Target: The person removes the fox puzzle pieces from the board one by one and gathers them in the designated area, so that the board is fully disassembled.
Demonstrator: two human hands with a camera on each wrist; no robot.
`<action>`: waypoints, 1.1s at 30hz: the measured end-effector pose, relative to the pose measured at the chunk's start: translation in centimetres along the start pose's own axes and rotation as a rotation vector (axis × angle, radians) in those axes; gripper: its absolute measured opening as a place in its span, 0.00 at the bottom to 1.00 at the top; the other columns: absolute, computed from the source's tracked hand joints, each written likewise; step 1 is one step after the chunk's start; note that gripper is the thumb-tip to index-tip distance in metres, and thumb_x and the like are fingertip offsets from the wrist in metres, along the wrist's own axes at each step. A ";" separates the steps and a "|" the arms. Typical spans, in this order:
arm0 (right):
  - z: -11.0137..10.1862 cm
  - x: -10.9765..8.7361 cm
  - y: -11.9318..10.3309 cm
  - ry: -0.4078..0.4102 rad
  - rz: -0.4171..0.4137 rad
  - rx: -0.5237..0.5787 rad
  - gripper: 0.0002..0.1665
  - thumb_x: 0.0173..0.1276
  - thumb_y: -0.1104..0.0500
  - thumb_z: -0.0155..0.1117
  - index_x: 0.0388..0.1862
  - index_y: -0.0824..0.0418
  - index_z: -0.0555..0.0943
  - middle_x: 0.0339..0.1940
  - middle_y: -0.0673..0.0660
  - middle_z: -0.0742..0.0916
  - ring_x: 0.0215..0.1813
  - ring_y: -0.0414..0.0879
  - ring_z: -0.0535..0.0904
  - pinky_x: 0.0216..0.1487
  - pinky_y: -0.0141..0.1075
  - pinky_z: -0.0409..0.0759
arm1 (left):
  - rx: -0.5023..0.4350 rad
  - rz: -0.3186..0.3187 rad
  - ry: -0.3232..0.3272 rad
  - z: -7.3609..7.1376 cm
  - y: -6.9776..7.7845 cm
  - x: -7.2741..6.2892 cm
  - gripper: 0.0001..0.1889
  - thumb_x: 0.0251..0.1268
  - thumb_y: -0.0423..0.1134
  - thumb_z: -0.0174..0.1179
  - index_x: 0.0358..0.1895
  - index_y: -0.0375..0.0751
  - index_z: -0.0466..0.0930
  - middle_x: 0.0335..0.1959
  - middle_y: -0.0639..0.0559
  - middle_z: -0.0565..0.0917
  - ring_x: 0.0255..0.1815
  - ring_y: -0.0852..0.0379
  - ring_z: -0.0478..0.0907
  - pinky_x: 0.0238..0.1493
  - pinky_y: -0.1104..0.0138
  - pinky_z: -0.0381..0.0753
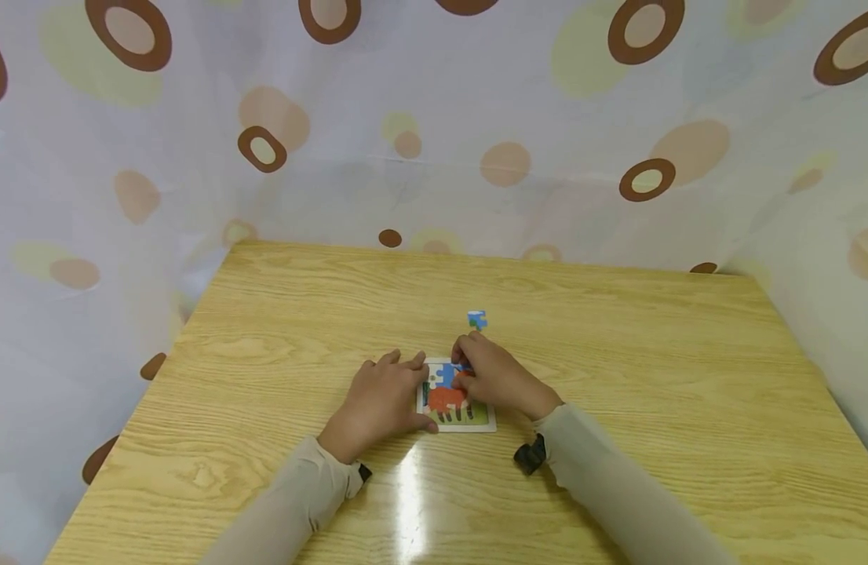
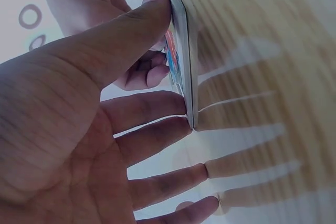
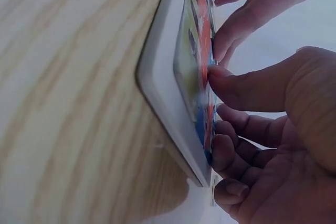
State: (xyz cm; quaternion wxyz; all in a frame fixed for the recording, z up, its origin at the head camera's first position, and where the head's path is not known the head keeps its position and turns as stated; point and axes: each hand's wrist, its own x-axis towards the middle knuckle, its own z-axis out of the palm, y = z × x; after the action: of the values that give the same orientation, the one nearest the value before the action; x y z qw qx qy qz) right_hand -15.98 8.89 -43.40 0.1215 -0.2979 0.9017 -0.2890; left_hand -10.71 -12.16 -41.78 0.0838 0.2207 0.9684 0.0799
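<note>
A small jigsaw board (image 1: 465,428) with a white border lies on the table, its picture an orange-red animal on green and blue. My left hand (image 1: 381,400) braces it on the left, thumb on the near edge; its fingers (image 2: 152,135) stretch straight, the index at the board's far corner and the outer ones on the table. Over the board's right part, my right hand (image 1: 501,377) bends its thumb and fingers around a red and blue puzzle piece (image 3: 202,127) at the picture's upper right, partly hidden by them. A loose blue puzzle piece (image 1: 477,318) lies just beyond the right hand.
The wood-grain table (image 1: 653,361) stretches out on all sides of the board. Behind and beside it hangs a pale curtain (image 1: 462,102) with brown and beige spots. A black strap (image 1: 530,455) sits at the right sleeve's cuff.
</note>
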 end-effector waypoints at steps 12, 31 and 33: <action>-0.3 0.1 -0.5 0.028 0.102 0.096 0.12 0.71 0.68 0.68 0.42 0.61 0.72 0.37 0.55 0.77 0.35 0.48 0.72 0.36 0.40 0.73 | -0.018 0.003 0.013 -0.1 0.0 0.1 0.45 0.47 0.68 0.76 0.68 0.45 0.81 0.73 0.49 0.75 0.72 0.34 0.70 0.61 0.40 0.75; 0.0 0.3 -0.5 0.004 0.065 0.030 0.16 0.66 0.57 0.77 0.41 0.60 0.78 0.37 0.52 0.79 0.38 0.46 0.74 0.50 0.50 0.68 | -0.007 0.003 0.023 -0.1 -0.2 0.0 0.43 0.45 0.68 0.77 0.65 0.48 0.83 0.72 0.50 0.76 0.71 0.35 0.71 0.60 0.41 0.76; 0.1 0.2 -0.5 0.007 0.067 0.032 0.16 0.66 0.58 0.77 0.41 0.59 0.77 0.37 0.52 0.79 0.39 0.46 0.74 0.50 0.50 0.67 | -0.010 0.003 0.020 0.0 -0.2 0.0 0.44 0.45 0.68 0.77 0.65 0.48 0.83 0.72 0.50 0.75 0.71 0.36 0.71 0.60 0.41 0.76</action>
State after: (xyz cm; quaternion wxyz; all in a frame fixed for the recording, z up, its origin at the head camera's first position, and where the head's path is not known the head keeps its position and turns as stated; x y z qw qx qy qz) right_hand -15.84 8.42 -43.15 0.1326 -0.2644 0.9069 -0.3002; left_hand -10.76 -12.34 -41.83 0.0749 0.2209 0.9685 0.0870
